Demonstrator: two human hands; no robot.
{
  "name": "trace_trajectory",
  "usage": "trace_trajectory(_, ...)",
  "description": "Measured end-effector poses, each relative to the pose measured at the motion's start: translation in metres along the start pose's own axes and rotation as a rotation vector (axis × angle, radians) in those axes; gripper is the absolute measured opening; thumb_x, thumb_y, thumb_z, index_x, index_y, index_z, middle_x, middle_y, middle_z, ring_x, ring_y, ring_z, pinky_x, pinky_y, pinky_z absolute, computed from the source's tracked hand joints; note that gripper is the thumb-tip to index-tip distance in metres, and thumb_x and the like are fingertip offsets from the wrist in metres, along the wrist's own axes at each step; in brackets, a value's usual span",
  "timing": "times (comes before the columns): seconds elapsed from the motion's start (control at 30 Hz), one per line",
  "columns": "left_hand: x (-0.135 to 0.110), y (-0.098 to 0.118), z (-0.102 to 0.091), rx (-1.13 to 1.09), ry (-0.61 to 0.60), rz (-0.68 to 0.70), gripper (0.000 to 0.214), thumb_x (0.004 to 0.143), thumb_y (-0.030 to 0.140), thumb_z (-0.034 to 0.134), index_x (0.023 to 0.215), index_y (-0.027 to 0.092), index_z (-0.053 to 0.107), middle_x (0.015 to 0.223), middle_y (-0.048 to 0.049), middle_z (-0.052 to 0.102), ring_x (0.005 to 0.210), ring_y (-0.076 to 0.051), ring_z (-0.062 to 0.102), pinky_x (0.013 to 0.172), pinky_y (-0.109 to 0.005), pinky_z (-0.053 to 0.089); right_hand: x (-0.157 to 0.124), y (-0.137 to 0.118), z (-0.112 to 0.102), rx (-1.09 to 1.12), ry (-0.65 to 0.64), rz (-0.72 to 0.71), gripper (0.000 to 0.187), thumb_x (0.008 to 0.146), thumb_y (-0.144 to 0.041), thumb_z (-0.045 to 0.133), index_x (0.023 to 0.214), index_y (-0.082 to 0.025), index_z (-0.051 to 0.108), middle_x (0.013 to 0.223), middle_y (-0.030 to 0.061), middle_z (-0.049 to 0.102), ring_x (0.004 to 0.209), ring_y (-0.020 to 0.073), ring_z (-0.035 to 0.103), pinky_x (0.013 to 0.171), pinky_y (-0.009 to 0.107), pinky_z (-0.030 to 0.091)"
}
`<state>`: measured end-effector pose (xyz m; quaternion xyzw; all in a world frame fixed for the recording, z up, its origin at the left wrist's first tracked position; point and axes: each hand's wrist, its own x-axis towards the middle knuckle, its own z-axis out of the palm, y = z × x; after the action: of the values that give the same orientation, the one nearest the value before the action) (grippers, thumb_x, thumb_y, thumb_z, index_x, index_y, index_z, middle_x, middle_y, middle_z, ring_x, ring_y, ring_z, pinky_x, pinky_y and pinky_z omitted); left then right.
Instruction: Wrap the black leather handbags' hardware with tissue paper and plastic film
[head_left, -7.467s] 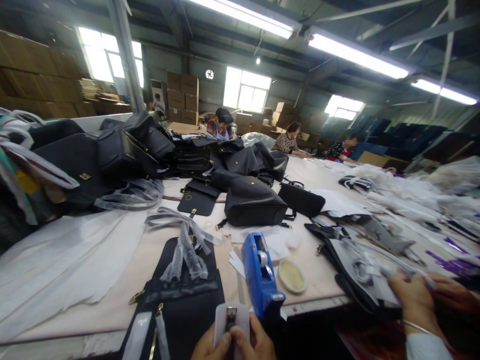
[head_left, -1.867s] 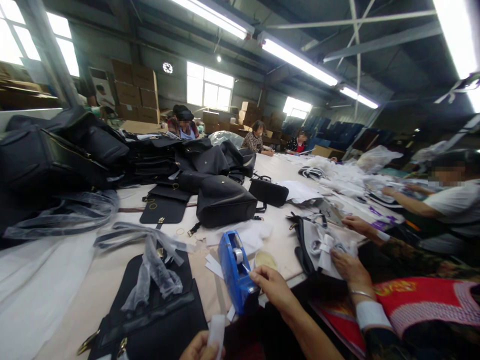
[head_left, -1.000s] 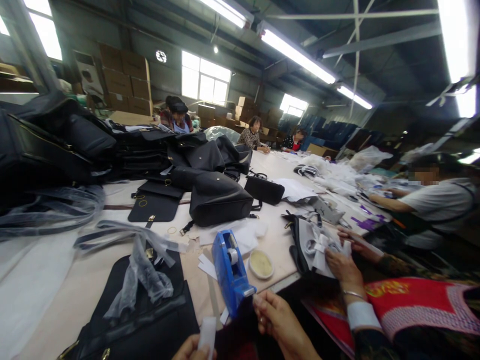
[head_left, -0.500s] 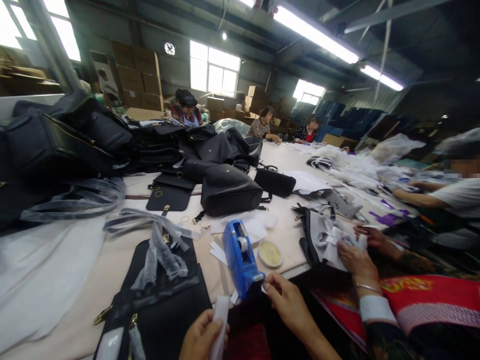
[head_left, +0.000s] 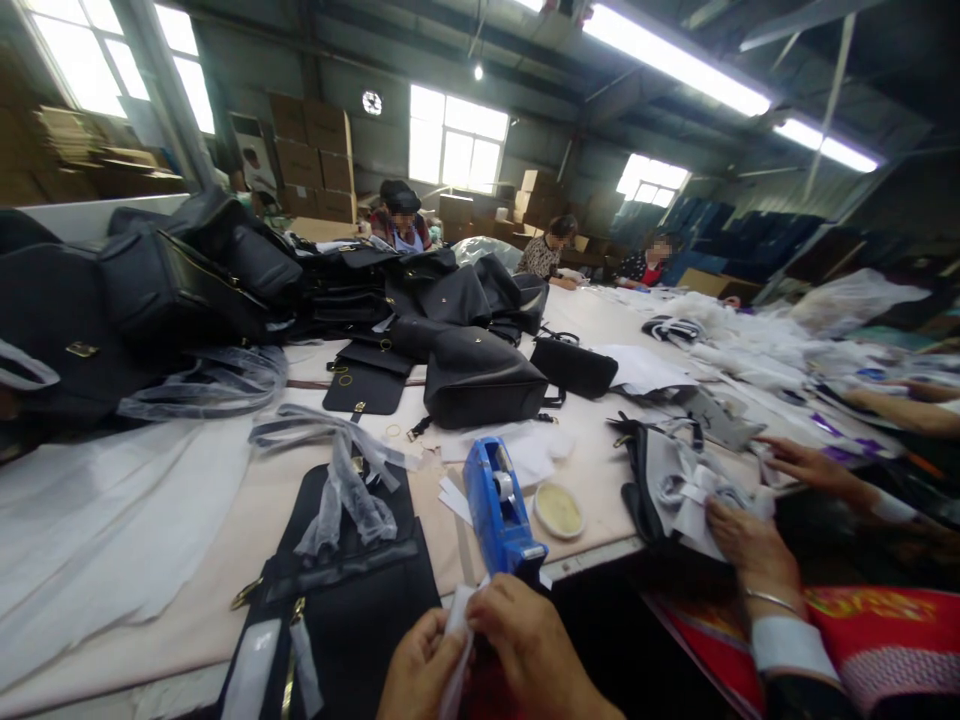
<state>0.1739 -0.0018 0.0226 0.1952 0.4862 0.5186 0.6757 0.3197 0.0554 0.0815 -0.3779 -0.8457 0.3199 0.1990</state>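
Observation:
Low in the middle of the view, my left hand [head_left: 426,660] is closed round a folded strip of white paper [head_left: 456,625]. My right hand [head_left: 529,640] meets it at the strip's upper end, thumb and finger pinched on a small piece of tape that they mostly hide. Just beyond my hands a blue tape dispenser [head_left: 499,510] stands at the table edge. To their left lies a black bag [head_left: 360,610], with translucent wrapping [head_left: 349,510] on its straps and white film on its zip pull.
Right of the dispenser is a round dish [head_left: 559,510]. A co-worker's hands [head_left: 754,550] handle a paper-stuffed black bag [head_left: 641,470] at the right. Black bags [head_left: 484,375] are piled behind, white sheets [head_left: 127,540] spread at left. Several people sit farther off.
My right hand has moved left from the dispenser's front to the white strip in my left hand. The view has swung slightly left. The co-worker's far hand has shifted away from the stuffed bag.

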Motion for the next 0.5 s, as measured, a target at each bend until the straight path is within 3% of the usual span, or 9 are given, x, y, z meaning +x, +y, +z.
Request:
trace_trajectory(0.1,-0.001,0.001,-0.002,-0.02,-0.038,0.022,0.041,0.067,0.051,0.078,0.081,0.015,0.064,0.063,0.0001,0.063,0.057,-0.012,0.052,0.057,-0.023,0.038,0.004,0.001,0.0,-0.21,-0.05,-0.032,0.018,0.087,-0.006,0.05,0.088,-0.022,0.059,0.087,0.0018,0.059,0.08,0.0165,0.055,0.067,0.025,0.038)
trace_trajectory(0.23,-0.002,0.004,-0.005,0.004,-0.075,0.013,0.041,0.068,0.051,0.077,0.081,0.015,0.064,0.063,0.0004,0.062,0.056,-0.011,0.052,0.056,-0.022,0.037,0.007,0.004,0.006,-0.284,-0.061,-0.031,0.018,0.084,-0.004,0.05,0.086,-0.021,0.056,0.087,0.0029,0.061,0.083,0.019,0.057,0.07,0.028,0.041)
trace_trajectory(0.33,0.0,0.004,-0.008,0.006,-0.081,-0.013,0.043,0.067,0.053,0.077,0.08,0.015,0.063,0.063,0.0002,0.063,0.053,-0.01,0.051,0.053,-0.021,0.036,0.008,0.01,0.01,-0.23,-0.007,0.009,0.023,0.084,-0.006,0.051,0.103,-0.02,0.055,0.089,0.0037,0.062,0.083,0.0196,0.06,0.073,0.029,0.044)
trace_trajectory(0.43,0.001,0.003,-0.011,-0.038,-0.11,-0.05,0.043,0.067,0.052,0.078,0.081,0.015,0.064,0.063,-0.0004,0.064,0.05,-0.009,0.051,0.05,-0.02,0.036,0.006,0.014,0.009,-0.089,0.077,0.142,0.047,0.082,-0.01,0.056,0.126,-0.021,0.043,0.085,0.0006,0.062,0.076,0.0183,0.061,0.07,0.029,0.046)
trace_trajectory(0.5,0.001,0.005,-0.011,-0.107,-0.156,-0.073,0.04,0.069,0.049,0.078,0.084,0.014,0.065,0.064,-0.0011,0.064,0.049,-0.008,0.051,0.05,-0.019,0.036,0.003,0.015,0.012,0.042,0.123,0.223,0.04,0.083,-0.016,0.058,0.12,-0.024,0.046,0.078,-0.0021,0.061,0.072,0.0174,0.062,0.069,0.028,0.046)
